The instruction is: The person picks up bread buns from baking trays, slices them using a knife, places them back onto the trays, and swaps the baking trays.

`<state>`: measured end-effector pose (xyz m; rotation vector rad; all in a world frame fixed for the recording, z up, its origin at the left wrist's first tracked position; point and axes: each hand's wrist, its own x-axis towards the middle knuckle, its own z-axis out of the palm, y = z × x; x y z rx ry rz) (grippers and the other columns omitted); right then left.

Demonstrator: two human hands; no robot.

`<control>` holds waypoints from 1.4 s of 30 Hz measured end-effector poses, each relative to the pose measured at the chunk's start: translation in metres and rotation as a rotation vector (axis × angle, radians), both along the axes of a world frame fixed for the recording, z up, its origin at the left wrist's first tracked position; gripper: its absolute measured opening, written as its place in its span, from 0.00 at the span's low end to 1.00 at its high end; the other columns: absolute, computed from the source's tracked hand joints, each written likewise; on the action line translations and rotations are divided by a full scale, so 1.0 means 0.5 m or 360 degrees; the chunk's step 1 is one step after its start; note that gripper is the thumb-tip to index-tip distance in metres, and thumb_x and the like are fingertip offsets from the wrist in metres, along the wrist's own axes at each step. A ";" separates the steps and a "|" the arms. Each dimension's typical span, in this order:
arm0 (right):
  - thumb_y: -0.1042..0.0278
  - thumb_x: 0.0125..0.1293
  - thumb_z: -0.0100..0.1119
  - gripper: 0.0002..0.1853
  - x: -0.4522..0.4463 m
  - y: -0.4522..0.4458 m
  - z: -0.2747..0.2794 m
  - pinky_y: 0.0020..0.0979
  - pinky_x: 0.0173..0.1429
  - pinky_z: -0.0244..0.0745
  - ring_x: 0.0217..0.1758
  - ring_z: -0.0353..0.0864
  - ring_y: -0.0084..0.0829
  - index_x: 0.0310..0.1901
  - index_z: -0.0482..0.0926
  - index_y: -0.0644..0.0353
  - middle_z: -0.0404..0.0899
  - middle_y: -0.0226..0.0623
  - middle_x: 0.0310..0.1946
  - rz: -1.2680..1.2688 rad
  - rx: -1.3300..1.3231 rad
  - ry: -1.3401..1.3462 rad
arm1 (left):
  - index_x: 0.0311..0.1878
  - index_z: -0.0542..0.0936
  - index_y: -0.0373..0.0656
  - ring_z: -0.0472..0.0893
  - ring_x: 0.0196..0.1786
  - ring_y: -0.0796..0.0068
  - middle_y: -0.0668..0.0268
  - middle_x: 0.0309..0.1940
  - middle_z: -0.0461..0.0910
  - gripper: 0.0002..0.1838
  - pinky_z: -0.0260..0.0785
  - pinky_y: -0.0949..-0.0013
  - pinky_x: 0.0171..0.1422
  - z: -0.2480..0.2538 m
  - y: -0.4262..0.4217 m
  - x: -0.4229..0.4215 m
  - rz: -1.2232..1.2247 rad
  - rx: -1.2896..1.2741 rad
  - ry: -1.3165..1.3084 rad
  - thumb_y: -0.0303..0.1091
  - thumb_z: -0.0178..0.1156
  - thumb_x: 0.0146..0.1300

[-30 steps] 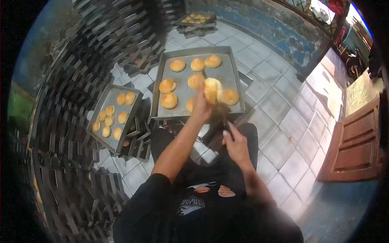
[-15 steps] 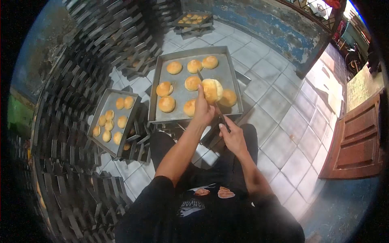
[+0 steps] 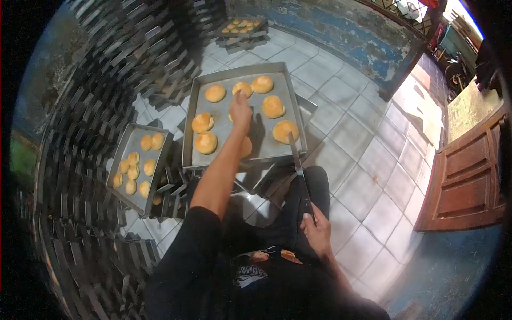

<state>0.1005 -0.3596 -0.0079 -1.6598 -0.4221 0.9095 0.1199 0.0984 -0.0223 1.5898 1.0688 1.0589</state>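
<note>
"So, starting with the head view, what to make of the right hand (image 3: 317, 230)?"

"Closed around the dark handle of a knife (image 3: 300, 173), down by the right thigh. Pointing the blade away from the body, with the tip at the near right bun (image 3: 281, 128)."

"Touching, or just above?"

"Cannot tell from this angle."

"And the left hand (image 3: 241, 113)?"

"Reaching over the large tray (image 3: 256, 160), with fingers drawn in close to the far middle bun (image 3: 242, 87). Cannot tell contact from a gap, nor a grip from an empty hand."

"Where to find the rest?"

"Inside the large tray, in 3 rough rows. Can count 9 buns (image 3: 206, 143) there, 2 of them partly hidden by the left hand and forearm. Can also spot a pale edge on the middle right bun (image 3: 273, 106)."

"And round about?"

"Off to the left, beside dark stacked metalwork (image 3: 96, 186), can see a side tray (image 3: 136, 132) with more buns. Farther off, near the blue wall (image 3: 341, 40), can make out 1 more loaded tray (image 3: 242, 28). Across the tiled floor (image 3: 362, 176), to the right, can see a wooden door (image 3: 464, 170)."
</note>
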 end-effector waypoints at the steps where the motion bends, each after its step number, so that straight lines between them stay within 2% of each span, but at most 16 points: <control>1: 0.67 0.81 0.56 0.24 0.004 -0.001 0.008 0.20 0.27 0.63 0.24 0.68 0.13 0.75 0.72 0.59 0.77 0.25 0.27 0.0001 0.0002 -0.0005 | 0.76 0.68 0.32 0.77 0.70 0.47 0.43 0.69 0.76 0.38 0.65 0.54 0.75 -0.031 0.030 -0.023 0.0001 0.0002 -0.0005 0.56 0.53 0.78; 3: 0.69 0.80 0.57 0.24 0.014 0.008 0.035 0.20 0.27 0.63 0.24 0.68 0.12 0.74 0.72 0.61 0.77 0.25 0.27 -0.0016 0.0082 0.0035 | 0.71 0.75 0.32 0.80 0.67 0.45 0.42 0.63 0.81 0.36 0.69 0.50 0.73 -0.088 0.094 -0.050 0.0375 0.0305 0.0971 0.56 0.56 0.75; 6: 0.70 0.79 0.57 0.24 0.032 0.017 0.024 0.19 0.27 0.63 0.24 0.68 0.12 0.74 0.72 0.63 0.77 0.25 0.26 0.0002 0.0171 -0.0208 | 0.66 0.79 0.35 0.82 0.64 0.44 0.44 0.61 0.83 0.37 0.72 0.48 0.69 -0.088 0.107 -0.078 0.0229 0.0101 0.1206 0.61 0.61 0.70; 10: 0.71 0.79 0.58 0.25 0.035 0.037 0.037 0.19 0.27 0.64 0.24 0.68 0.12 0.74 0.72 0.64 0.78 0.26 0.26 -0.0031 0.0170 -0.0186 | 0.64 0.80 0.37 0.83 0.63 0.46 0.43 0.60 0.83 0.40 0.74 0.50 0.67 -0.060 0.096 -0.079 0.0067 -0.0100 0.1085 0.63 0.69 0.61; 12: 0.71 0.79 0.58 0.24 0.030 0.044 0.026 0.19 0.27 0.64 0.24 0.69 0.12 0.74 0.72 0.63 0.78 0.26 0.27 0.0012 0.0235 -0.0276 | 0.62 0.79 0.37 0.83 0.61 0.47 0.43 0.60 0.82 0.40 0.75 0.52 0.64 -0.011 0.048 -0.089 -0.0102 -0.0100 0.0755 0.55 0.76 0.54; 17: 0.67 0.78 0.60 0.26 0.017 0.073 0.059 0.23 0.36 0.73 0.32 0.75 0.16 0.74 0.73 0.63 0.80 0.28 0.31 0.0125 0.0106 -0.0148 | 0.64 0.76 0.36 0.83 0.60 0.54 0.48 0.58 0.81 0.38 0.78 0.56 0.61 -0.064 0.006 -0.064 -0.0294 0.0157 0.0709 0.40 0.80 0.52; 19: 0.67 0.78 0.58 0.26 0.012 0.086 0.062 0.23 0.36 0.72 0.31 0.74 0.17 0.74 0.72 0.63 0.80 0.28 0.31 0.0092 0.0224 -0.0064 | 0.63 0.76 0.36 0.86 0.54 0.56 0.51 0.57 0.82 0.32 0.79 0.53 0.62 -0.064 -0.015 -0.065 -0.0317 -0.0183 0.0083 0.39 0.77 0.59; 20: 0.67 0.78 0.58 0.26 0.016 0.092 0.073 0.23 0.36 0.72 0.31 0.74 0.17 0.74 0.72 0.63 0.80 0.28 0.31 0.0094 0.0221 -0.0072 | 0.63 0.76 0.36 0.86 0.54 0.56 0.51 0.57 0.82 0.32 0.79 0.53 0.62 -0.059 -0.019 -0.065 -0.0316 -0.0185 0.0074 0.39 0.77 0.59; 22: 0.66 0.79 0.56 0.25 0.018 0.113 0.102 0.24 0.36 0.72 0.31 0.73 0.17 0.74 0.72 0.63 0.79 0.27 0.32 0.0140 0.0290 -0.0126 | 0.62 0.78 0.39 0.86 0.55 0.59 0.56 0.55 0.84 0.25 0.80 0.49 0.62 0.001 -0.043 -0.087 -0.0469 -0.0857 -0.1065 0.41 0.71 0.68; 23: 0.66 0.79 0.56 0.25 0.015 0.125 0.107 0.24 0.36 0.72 0.31 0.73 0.17 0.74 0.72 0.63 0.79 0.27 0.32 0.0159 0.0292 -0.0116 | 0.62 0.78 0.39 0.86 0.55 0.59 0.56 0.55 0.84 0.25 0.80 0.49 0.62 0.010 -0.044 -0.099 -0.0449 -0.0850 -0.1061 0.41 0.71 0.68; 25: 0.65 0.80 0.55 0.25 0.009 0.153 0.110 0.24 0.37 0.72 0.30 0.73 0.17 0.75 0.72 0.63 0.79 0.26 0.31 0.0225 0.0468 -0.0106 | 0.61 0.79 0.44 0.85 0.59 0.63 0.61 0.55 0.85 0.17 0.82 0.52 0.63 0.009 -0.031 -0.117 -0.0661 -0.1293 -0.1821 0.38 0.65 0.74; 26: 0.65 0.79 0.56 0.26 0.002 0.166 0.103 0.25 0.38 0.74 0.31 0.74 0.18 0.75 0.71 0.64 0.79 0.28 0.31 0.0249 0.0440 -0.0155 | 0.58 0.81 0.48 0.87 0.53 0.65 0.65 0.50 0.86 0.20 0.83 0.54 0.57 0.016 -0.038 -0.124 -0.0656 -0.1339 -0.1870 0.50 0.66 0.72; 30: 0.68 0.80 0.56 0.27 -0.033 0.193 0.095 0.19 0.30 0.67 0.25 0.69 0.13 0.77 0.68 0.65 0.79 0.29 0.30 0.0371 0.0449 -0.0404 | 0.53 0.83 0.48 0.85 0.40 0.69 0.67 0.40 0.86 0.29 0.80 0.59 0.46 0.051 -0.079 -0.142 -0.0280 -0.1374 -0.1821 0.65 0.67 0.66; 33: 0.68 0.79 0.58 0.26 -0.044 0.191 0.097 0.21 0.36 0.72 0.29 0.74 0.15 0.74 0.70 0.69 0.81 0.29 0.30 0.0403 0.0435 -0.0586 | 0.42 0.85 0.51 0.86 0.35 0.67 0.68 0.32 0.86 0.23 0.80 0.62 0.37 0.077 -0.101 -0.155 -0.0325 -0.1540 -0.2004 0.63 0.67 0.67; 39: 0.68 0.78 0.59 0.26 -0.043 0.173 0.095 0.24 0.44 0.76 0.35 0.78 0.19 0.72 0.72 0.72 0.81 0.30 0.30 0.0374 0.0406 -0.0695 | 0.41 0.84 0.50 0.84 0.31 0.68 0.69 0.29 0.84 0.25 0.79 0.63 0.36 0.095 -0.114 -0.167 -0.0486 -0.1607 -0.1826 0.65 0.64 0.68; 42: 0.67 0.76 0.61 0.26 -0.034 0.168 0.085 0.29 0.44 0.80 0.34 0.84 0.25 0.72 0.74 0.65 0.85 0.38 0.30 0.0340 0.0365 -0.0754 | 0.41 0.84 0.50 0.84 0.32 0.68 0.69 0.31 0.85 0.26 0.80 0.62 0.38 0.105 -0.128 -0.169 -0.0594 -0.1543 -0.1766 0.67 0.64 0.67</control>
